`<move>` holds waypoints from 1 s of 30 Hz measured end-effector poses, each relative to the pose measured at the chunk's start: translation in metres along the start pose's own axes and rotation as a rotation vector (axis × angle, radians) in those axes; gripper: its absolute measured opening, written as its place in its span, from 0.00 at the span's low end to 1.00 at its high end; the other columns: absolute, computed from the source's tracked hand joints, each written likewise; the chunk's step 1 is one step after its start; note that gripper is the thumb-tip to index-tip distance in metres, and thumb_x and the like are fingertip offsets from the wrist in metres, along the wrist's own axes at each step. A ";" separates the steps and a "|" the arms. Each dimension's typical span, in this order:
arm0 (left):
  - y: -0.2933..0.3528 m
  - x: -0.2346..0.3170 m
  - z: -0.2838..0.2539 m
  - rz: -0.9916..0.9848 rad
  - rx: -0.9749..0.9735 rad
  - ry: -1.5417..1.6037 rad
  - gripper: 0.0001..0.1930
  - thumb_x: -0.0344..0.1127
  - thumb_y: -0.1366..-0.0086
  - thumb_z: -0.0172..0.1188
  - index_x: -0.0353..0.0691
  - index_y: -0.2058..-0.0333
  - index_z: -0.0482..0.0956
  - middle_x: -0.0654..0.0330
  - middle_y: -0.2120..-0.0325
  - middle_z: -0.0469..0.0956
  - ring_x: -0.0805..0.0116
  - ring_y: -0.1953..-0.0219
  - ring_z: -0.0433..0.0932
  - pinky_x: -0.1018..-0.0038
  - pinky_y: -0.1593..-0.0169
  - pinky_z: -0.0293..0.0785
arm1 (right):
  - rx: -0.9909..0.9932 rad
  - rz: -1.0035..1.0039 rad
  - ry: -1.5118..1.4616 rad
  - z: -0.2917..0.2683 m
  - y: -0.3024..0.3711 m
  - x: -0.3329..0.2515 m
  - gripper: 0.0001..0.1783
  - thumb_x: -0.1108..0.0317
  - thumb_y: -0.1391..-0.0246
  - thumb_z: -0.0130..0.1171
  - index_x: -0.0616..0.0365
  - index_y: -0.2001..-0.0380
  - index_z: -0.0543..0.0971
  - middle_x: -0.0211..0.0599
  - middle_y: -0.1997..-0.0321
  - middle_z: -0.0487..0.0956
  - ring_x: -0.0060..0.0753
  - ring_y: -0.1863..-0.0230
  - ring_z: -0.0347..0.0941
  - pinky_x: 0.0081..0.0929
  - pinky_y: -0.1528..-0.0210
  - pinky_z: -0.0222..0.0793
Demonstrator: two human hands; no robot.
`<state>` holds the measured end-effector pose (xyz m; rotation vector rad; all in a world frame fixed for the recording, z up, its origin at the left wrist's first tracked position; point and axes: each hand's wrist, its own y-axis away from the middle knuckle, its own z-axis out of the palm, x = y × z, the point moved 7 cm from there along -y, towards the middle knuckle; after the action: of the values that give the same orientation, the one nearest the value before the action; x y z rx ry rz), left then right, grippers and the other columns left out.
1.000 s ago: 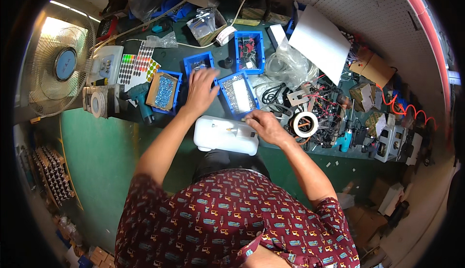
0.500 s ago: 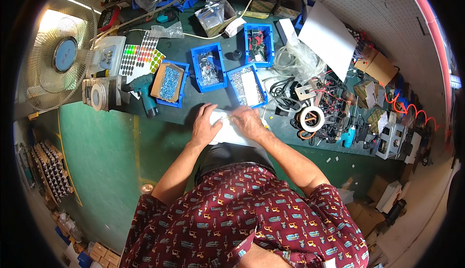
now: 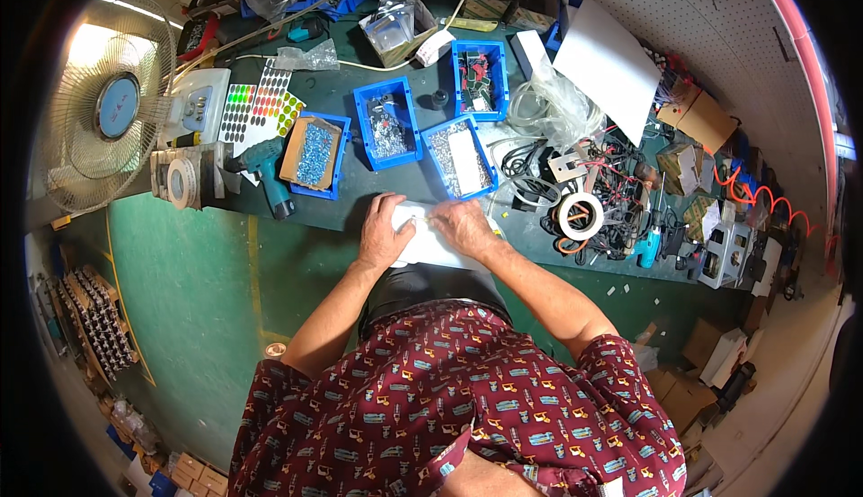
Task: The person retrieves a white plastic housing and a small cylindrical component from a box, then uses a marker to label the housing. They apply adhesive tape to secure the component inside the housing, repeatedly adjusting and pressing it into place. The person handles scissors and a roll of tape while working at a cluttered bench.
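A smooth white flat-topped piece (image 3: 430, 250), its exact kind unclear, lies at the near edge of the bench close to my body. My left hand (image 3: 385, 235) grips its left side, with the thumb over the top and the fingers at the far edge. Over its right half, my right hand (image 3: 462, 229) has its fingers drawn together in a pinch. Whatever sits between those fingertips is too small or hidden to name. Just beyond my hands stands a blue bin (image 3: 460, 160) of small metal parts with a white strip on top.
More blue bins (image 3: 387, 126) hold small parts. A cordless drill (image 3: 267, 173) lies left, near sticker sheets (image 3: 261, 106) and a fan (image 3: 119, 106). To the right are tangled cables (image 3: 611, 196), a white tape roll (image 3: 580, 217) and a white sheet (image 3: 607, 66).
The view has shifted very slightly. Both hands stay at the white piece, and the right hand's fingers have moved only a little.
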<state>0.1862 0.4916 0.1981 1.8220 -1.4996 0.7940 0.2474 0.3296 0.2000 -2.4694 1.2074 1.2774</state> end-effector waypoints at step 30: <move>-0.001 -0.006 0.005 0.012 -0.021 -0.034 0.21 0.31 0.43 0.62 0.37 0.50 0.75 0.42 0.49 0.71 0.40 0.49 0.74 0.55 0.45 0.73 | 0.088 -0.159 0.059 0.005 0.000 -0.017 0.04 0.68 0.45 0.59 0.56 0.71 0.77 0.42 0.72 0.81 0.47 0.66 0.78 0.40 0.57 0.63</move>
<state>0.1860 0.4911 0.1898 1.8211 -1.5357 0.7539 0.2389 0.3418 0.2096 -2.4989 1.0313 1.0947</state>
